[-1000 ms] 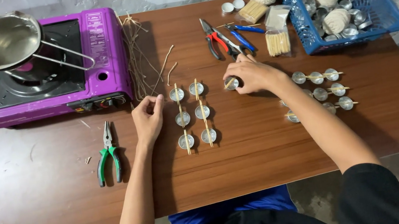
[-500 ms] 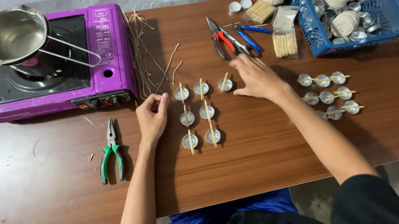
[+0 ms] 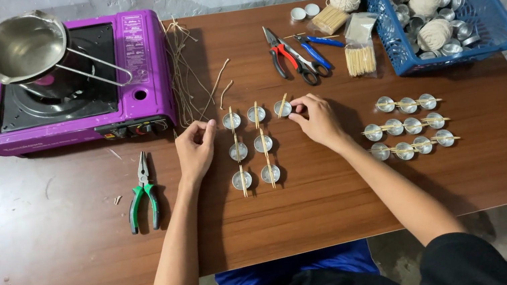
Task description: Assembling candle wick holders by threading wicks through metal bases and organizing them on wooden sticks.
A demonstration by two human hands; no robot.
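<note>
Tealight cups (image 3: 251, 146) sit in two columns before us, thin wooden sticks laid along each column, apparently to hold wicks centred. Our right hand (image 3: 316, 120) pinches a seventh cup (image 3: 283, 108) at the head of a third column, a stick lying aslant across it. Our left hand (image 3: 195, 147) rests loosely curled on the wooden table (image 3: 358, 200) just beside the first column, gripping nothing we can make out. Three finished rows (image 3: 408, 125) lie apart to the right, near the blue basket (image 3: 499, 22).

White label panel (image 3: 136, 41) (purple stove)
</note>
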